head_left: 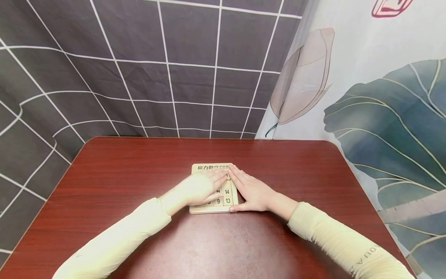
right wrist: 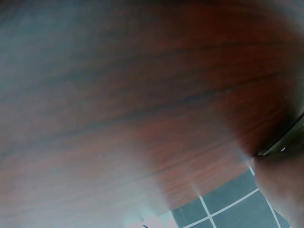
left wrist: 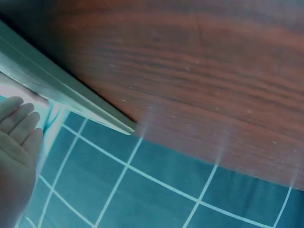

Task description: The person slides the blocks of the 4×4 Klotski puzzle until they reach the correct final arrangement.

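A pale wooden number sliding puzzle lies flat on the table, with dark Chinese lettering along its far edge and numbered tiles such as 14, 9 and 13 in view. My left hand is over its left and middle part, fingers straight and pointing right, hiding many tiles. In the left wrist view that hand shows straight fingers beside the puzzle's edge. My right hand is at the puzzle's right side, fingertips on the far right corner and thumb spread to the near right corner. The right wrist view catches only part of it.
The puzzle lies on a reddish-brown wood-grain table with rounded far corners. Behind it hangs a dark grey curtain with a white grid. To the right is a white curtain with large leaf prints.
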`<state>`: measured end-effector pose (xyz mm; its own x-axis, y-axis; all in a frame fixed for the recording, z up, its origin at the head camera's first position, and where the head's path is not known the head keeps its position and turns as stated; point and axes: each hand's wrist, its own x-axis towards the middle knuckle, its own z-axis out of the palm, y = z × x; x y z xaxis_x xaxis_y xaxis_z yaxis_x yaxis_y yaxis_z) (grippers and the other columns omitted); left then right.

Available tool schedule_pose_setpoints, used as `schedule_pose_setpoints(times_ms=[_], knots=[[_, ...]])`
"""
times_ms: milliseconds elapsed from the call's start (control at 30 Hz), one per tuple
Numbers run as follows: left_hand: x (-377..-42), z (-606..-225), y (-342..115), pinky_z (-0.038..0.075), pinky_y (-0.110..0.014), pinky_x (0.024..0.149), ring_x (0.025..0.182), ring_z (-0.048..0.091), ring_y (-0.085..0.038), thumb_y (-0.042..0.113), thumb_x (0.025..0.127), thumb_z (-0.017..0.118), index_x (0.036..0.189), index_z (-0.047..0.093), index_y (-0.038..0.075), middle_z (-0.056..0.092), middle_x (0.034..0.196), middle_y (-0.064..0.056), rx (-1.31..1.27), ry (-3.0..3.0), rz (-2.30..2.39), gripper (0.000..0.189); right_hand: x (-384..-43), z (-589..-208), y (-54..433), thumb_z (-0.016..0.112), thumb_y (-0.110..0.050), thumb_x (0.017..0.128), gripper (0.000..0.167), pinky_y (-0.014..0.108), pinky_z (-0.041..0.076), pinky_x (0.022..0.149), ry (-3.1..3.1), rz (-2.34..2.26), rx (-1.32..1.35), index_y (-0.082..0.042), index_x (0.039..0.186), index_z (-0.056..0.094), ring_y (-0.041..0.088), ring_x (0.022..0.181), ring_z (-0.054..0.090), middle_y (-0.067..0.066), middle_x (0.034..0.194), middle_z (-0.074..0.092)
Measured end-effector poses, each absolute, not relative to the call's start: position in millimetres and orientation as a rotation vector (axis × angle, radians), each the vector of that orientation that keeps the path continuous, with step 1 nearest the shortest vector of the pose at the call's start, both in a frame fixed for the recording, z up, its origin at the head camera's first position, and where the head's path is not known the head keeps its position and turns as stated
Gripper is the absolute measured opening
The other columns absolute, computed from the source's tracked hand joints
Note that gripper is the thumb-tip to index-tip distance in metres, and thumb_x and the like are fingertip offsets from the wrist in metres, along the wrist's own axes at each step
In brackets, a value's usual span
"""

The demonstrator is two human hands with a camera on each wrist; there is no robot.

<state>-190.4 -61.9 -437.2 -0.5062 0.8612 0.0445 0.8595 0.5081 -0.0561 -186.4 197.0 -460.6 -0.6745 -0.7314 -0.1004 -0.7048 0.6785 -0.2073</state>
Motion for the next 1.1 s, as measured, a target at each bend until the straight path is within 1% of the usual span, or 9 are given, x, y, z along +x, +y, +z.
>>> schedule_pose_setpoints(times_ms=[200, 333, 500, 567, 700, 833, 933, 1100], knots=[[-198.5, -439.7, -61.3, 0.041, -0.041, 0.128, 0.150, 0.053, -0.029, 0.044, 0.109, 0.052, 0.151, 0.056, 0.000, 0.055, 0.159, -0.017, -1.529, -2.699, 0.064, 0.061, -185.7, -460.2, 197.3, 0.067, -0.069, 0.092, 0.117, 0.052, 0.031, 0.132, 2.723, -0.240, -1.199, 0.006, 0.167, 0.017, 0.036, 0.166, 0.015, 0.022, 0.179, 0.006], [-198.9, -441.5, -61.8, 0.041, -0.040, 0.128, 0.149, 0.053, -0.028, 0.044, 0.109, 0.052, 0.151, 0.057, 0.000, 0.056, 0.159, -0.016, -1.530, -2.688, 0.065, 0.061, -186.3, -460.9, 197.4, 0.068, -0.069, 0.092, 0.118, 0.051, 0.029, 0.134, 2.721, -0.229, -1.184, 0.005, 0.167, 0.015, 0.035, 0.167, 0.013, 0.020, 0.179, 0.004], [-192.8, -440.8, -61.0, 0.045, -0.038, 0.125, 0.145, 0.058, -0.025, 0.041, 0.108, 0.055, 0.145, 0.063, 0.002, 0.062, 0.153, -0.014, -1.555, -2.594, 0.103, 0.055, -187.0, -462.3, 197.1, 0.066, -0.071, 0.092, 0.119, 0.049, 0.026, 0.135, 2.721, -0.220, -1.173, 0.004, 0.168, 0.014, 0.032, 0.168, 0.009, 0.018, 0.180, 0.001], [-188.5, -441.6, -61.2, 0.046, -0.038, 0.124, 0.144, 0.059, -0.025, 0.041, 0.108, 0.055, 0.144, 0.064, 0.002, 0.063, 0.152, -0.014, -1.578, -2.572, 0.105, 0.054, -186.9, -462.7, 197.3, 0.067, -0.071, 0.092, 0.119, 0.049, 0.026, 0.135, 2.722, -0.229, -1.182, 0.005, 0.168, 0.015, 0.033, 0.167, 0.010, 0.018, 0.180, 0.002], [-182.3, -446.5, -65.1, 0.045, -0.040, 0.125, 0.147, 0.056, -0.026, 0.043, 0.109, 0.052, 0.149, 0.059, 0.002, 0.059, 0.157, -0.014, -1.604, -2.607, 0.065, 0.058, -186.6, -463.3, 197.6, 0.067, -0.070, 0.092, 0.119, 0.049, 0.025, 0.135, 2.722, -0.236, -1.183, 0.005, 0.167, 0.015, 0.033, 0.167, 0.010, 0.018, 0.179, 0.003], [-185.4, -448.1, -72.2, 0.043, -0.039, 0.126, 0.149, 0.054, -0.026, 0.044, 0.109, 0.052, 0.153, 0.055, 0.003, 0.056, 0.160, -0.013, -1.587, -2.627, 0.057, 0.061, -186.7, -463.4, 197.3, 0.067, -0.070, 0.092, 0.119, 0.049, 0.026, 0.135, 2.721, -0.230, -1.174, 0.005, 0.168, 0.014, 0.033, 0.167, 0.010, 0.018, 0.179, 0.002], [-192.2, -446.3, -79.0, 0.043, -0.040, 0.126, 0.149, 0.054, -0.027, 0.044, 0.108, 0.054, 0.152, 0.056, 0.002, 0.056, 0.159, -0.014, -1.548, -2.629, 0.046, 0.061, -186.5, -462.9, 196.9, 0.067, -0.070, 0.092, 0.119, 0.049, 0.027, 0.135, 2.720, -0.230, -1.169, 0.005, 0.168, 0.014, 0.033, 0.167, 0.010, 0.019, 0.179, 0.002], [-199.5, -443.6, -87.3, 0.043, -0.041, 0.127, 0.148, 0.055, -0.029, 0.046, 0.108, 0.054, 0.150, 0.057, 0.000, 0.058, 0.157, -0.016, -1.494, -2.696, 0.024, 0.062, -185.8, -460.8, 195.9, 0.067, -0.070, 0.092, 0.119, 0.050, 0.028, 0.134, 2.722, -0.222, -1.174, 0.005, 0.168, 0.014, 0.034, 0.167, 0.011, 0.019, 0.179, 0.002]])
